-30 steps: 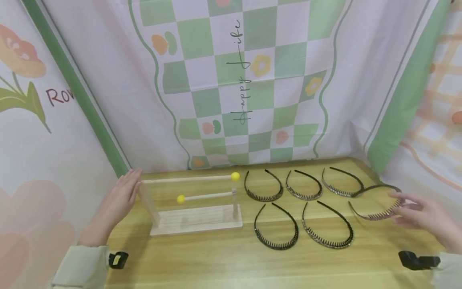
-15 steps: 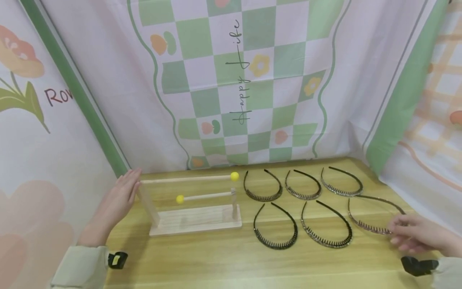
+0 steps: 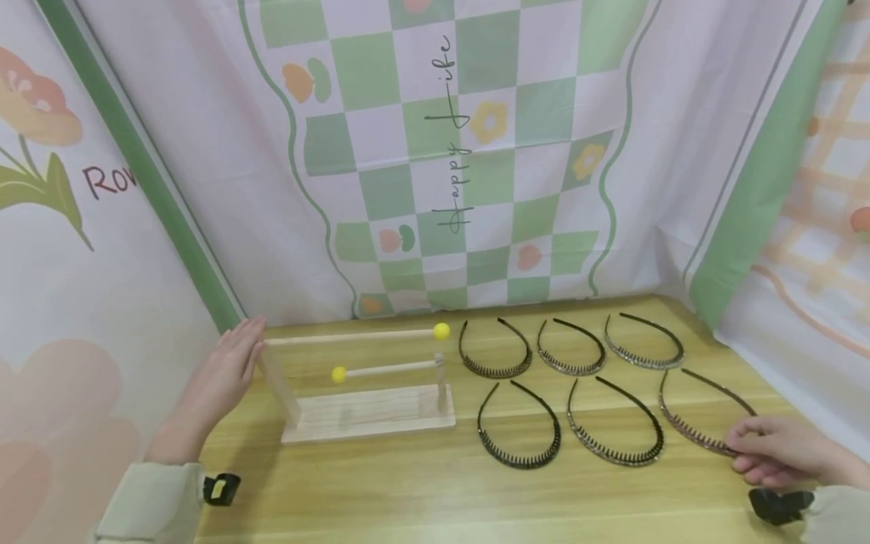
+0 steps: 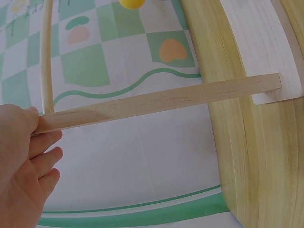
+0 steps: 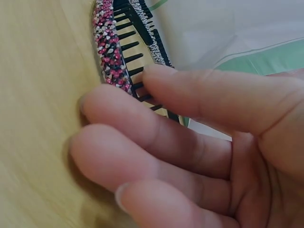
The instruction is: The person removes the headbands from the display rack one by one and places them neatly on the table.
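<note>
At the right, my right hand point(image 3: 775, 449) pinches the near right end of a toothed headband point(image 3: 695, 434) between thumb and index finger. The headband lies at tabletop level; pink, white and dark stones cover its outer band point(image 5: 107, 42) in the right wrist view, with black teeth inside. My left hand point(image 3: 227, 370) grips the upper end of the upright post of a wooden stand point(image 3: 370, 412). In the left wrist view, the thumb side lies on one face of that post point(image 4: 156, 102), with fingertips showing past its lower edge. Two rods on the stand end in yellow balls.
Several other toothed headbands lie in two rows on the wooden table point(image 3: 435, 491), among them a black one point(image 3: 523, 462) at the front and a silvery one point(image 3: 646, 363) at the back right. A patterned curtain point(image 3: 435, 189) hangs behind the table.
My right hand has brought the pinched headband toward me and down into the front row, clear of the silvery one it overlapped in view. My left hand stays on the stand.
</note>
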Available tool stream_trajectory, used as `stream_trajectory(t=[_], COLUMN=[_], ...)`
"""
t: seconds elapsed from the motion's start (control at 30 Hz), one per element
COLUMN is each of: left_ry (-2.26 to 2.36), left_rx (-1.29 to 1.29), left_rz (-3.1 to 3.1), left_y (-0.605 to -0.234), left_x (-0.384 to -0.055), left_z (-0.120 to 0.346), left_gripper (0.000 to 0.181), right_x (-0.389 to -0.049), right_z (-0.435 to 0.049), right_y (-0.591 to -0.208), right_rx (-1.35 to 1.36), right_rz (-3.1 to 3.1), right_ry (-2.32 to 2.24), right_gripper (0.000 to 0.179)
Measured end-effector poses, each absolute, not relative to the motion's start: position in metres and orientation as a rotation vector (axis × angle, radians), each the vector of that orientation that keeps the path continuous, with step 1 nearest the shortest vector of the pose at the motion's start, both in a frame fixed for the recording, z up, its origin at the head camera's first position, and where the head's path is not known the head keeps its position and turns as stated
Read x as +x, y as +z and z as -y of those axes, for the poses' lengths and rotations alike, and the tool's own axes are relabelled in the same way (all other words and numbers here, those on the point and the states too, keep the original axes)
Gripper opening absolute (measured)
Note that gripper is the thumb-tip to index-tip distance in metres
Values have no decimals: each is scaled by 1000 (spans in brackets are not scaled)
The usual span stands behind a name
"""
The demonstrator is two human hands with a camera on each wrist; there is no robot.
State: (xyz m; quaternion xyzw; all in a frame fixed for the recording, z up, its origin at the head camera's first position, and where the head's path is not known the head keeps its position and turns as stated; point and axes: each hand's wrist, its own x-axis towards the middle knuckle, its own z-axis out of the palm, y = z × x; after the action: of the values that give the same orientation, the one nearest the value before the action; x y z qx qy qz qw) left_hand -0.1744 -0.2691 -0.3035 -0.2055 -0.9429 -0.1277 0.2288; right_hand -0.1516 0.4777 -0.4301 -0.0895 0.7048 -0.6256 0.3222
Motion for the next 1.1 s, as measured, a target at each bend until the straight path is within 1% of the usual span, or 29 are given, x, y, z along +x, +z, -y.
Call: stream_trajectory(t=[0.53, 0.73, 0.8, 0.9, 0.97, 1.03, 1.1], left_ry=[-346, -369, -389, -437, -473, -506, -531], left_rx=[-572, -557, -553, -543, -531, -519, -509], left_rz=[2600, 2654, 2672, 2708, 2731, 2748, 2765], left_y=[-303, -298, -297, -295, -294, -293, -292], left_x=[-175, -175, -175, -175, -176, -178, -179], left_z=[268, 267, 267, 268, 268, 269, 268], left_gripper=[38, 38, 38, 40, 41, 42, 43], right_x=[-151, -156, -160, -164, -167, -171, -175], right_z=[-481, -479, -476, -469, -463, -456, -449], right_y=[-429, -417, -412, -404, -399, -393, -387], right_rx=[-236, -314, -350, -334, -271, -204, -160], right_rz=[-1818, -2043, -2149, -2373, -2507, -2629, -2703], right_ry=[-1665, -1551, -1520, -1430, -1355, -1270, -1233], right_gripper=[20, 22, 26, 23, 33, 48, 52])
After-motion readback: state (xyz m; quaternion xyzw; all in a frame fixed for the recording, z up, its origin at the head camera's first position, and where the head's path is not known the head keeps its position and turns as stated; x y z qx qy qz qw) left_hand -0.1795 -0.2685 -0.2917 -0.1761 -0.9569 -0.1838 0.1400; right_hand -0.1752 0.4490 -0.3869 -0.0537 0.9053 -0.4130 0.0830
